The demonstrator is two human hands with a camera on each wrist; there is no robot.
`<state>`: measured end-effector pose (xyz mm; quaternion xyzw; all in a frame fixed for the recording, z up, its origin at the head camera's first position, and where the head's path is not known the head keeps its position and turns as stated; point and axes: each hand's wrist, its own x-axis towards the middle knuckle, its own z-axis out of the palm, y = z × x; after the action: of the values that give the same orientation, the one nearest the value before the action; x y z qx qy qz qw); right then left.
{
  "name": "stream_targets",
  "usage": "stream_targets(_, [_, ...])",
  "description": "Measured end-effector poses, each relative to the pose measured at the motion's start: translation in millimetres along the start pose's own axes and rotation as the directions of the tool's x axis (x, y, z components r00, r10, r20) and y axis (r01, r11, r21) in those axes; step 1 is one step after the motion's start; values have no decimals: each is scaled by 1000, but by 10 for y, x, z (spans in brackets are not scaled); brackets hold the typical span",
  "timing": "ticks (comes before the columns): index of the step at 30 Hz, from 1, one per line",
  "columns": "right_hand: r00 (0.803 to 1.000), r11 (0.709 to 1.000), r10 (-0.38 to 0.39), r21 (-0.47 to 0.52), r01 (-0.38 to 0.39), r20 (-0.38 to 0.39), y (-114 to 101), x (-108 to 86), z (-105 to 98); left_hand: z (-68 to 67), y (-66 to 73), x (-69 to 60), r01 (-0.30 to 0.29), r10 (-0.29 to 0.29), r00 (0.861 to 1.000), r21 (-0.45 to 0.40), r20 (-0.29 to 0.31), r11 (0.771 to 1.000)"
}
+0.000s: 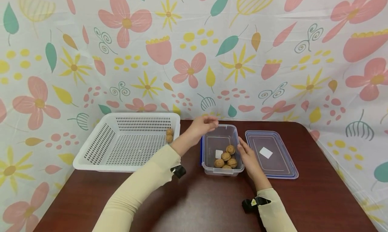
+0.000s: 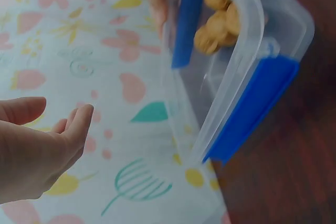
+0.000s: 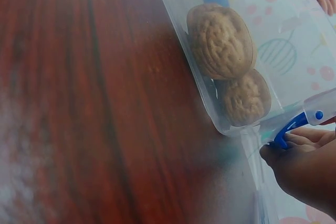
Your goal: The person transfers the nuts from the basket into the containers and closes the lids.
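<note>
head view: left hand (image 1: 202, 125) was above the far left corner of the clear container (image 1: 222, 171), fingers slightly bent, thumb apart from them, nothing held. right hand (image 1: 251, 159) rested against the container's right wall, fingers extended along it, not curled round anything. hands were apart from each other. walnuts (image 1: 225, 156) lay in a group in the container's near part, beside a white square label (image 1: 218, 154). white basket (image 1: 136, 152) stood to the left, two more nuts (image 1: 169, 138) inside by its right wall. lid (image 1: 283, 159) lay flat just right of the container, white sticker (image 1: 266, 152) on it. all stood on a dark reddish-brown table (image 1: 200, 208), floral cloth (image 1: 190, 36) hung behind.

left wrist view: left hand was off to the side, clear of the container, thumb and fingers spread apart with a gap. blue latch (image 2: 254, 108) showed on the container's near side, walnuts beyond it. some blur.

right wrist view: right hand was at the container's side by a blue clip (image 3: 289, 129), partly hidden. two walnuts showed up close through the clear wall.
</note>
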<state>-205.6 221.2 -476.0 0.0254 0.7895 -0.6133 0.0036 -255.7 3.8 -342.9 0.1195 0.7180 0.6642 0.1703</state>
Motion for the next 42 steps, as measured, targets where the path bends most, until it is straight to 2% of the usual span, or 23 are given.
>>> stream_targets(4, [1000, 1000, -1, 5, 1, 9, 3, -8, -6, -180, 97, 6, -17, 17, 1000, -22, -9, 1000])
stream_targets(11, [1000, 1000, -6, -6, 6, 4, 0, -1, -18, -485, 204, 2, -42, 36, 997, -77, -73, 996])
stream_targets(18, [1000, 1000, -3, -2, 3, 0, 15, -5, -21, -813, 190, 9, -43, 29, 991, -104, -132, 994])
stream_targets(26, [1000, 1000, -5, -14, 5, -4, 27, -6, -24, -1161, 27, 10, -2, -20, 975, -99, -220, 995])
stream_targets(33, [1000, 1000, 9, -2, -9, -3, 36, -7, -6, -1397, -214, 56, 75, -116, 950, -150, -289, 986])
stream_targets(38, [1000, 1000, 9, -14, -8, 4, 15, -13, -3, -1554, -353, 90, 119, -164, 939, -162, -302, 980])
stream_targets(42, [1000, 1000, -7, -14, 7, 6, 3, -9, -7, -1648, -449, 124, 197, -230, 923, -133, -310, 971])
